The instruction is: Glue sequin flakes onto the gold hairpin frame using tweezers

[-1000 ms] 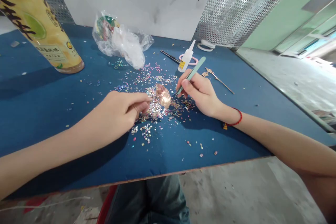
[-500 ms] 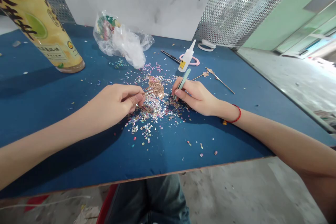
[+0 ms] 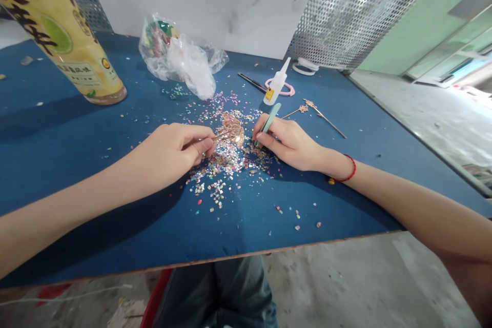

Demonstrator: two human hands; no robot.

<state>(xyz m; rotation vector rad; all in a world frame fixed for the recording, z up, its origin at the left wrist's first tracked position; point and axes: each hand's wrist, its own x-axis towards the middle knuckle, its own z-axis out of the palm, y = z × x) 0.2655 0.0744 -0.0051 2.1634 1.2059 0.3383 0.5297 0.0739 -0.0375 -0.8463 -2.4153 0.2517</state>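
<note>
Pinched between the thumb and fingers of my left hand (image 3: pixel 182 151) is the thin stem of a gold hairpin. Its openwork wire ornament (image 3: pixel 233 130) is held over a scatter of shiny chips (image 3: pixel 226 161). My right hand (image 3: pixel 290 143) grips pale green tweezers (image 3: pixel 271 117) like a pen, just right of the ornament. The tweezers' tips point down among the chips and are partly hidden by the fingers. Behind that hand stands a white glue bottle (image 3: pixel 275 87) with a pointed nozzle. Two more gold hairpins (image 3: pixel 326 122) lie to its right.
Pink-handled scissors (image 3: pixel 286 89) lie behind the glue bottle, near a white ring (image 3: pixel 305 66). A crumpled clear plastic bag (image 3: pixel 188 64) sits at the back. A tall yellow drink bottle (image 3: pixel 73 41) stands at left on the blue table (image 3: pixel 126 246). Panels close off the back.
The view has shifted slightly. The gold ornament in my left hand has turned a little, catching more light on its lower right edge. My right hand keeps hold of the tweezers in nearly the same place.
</note>
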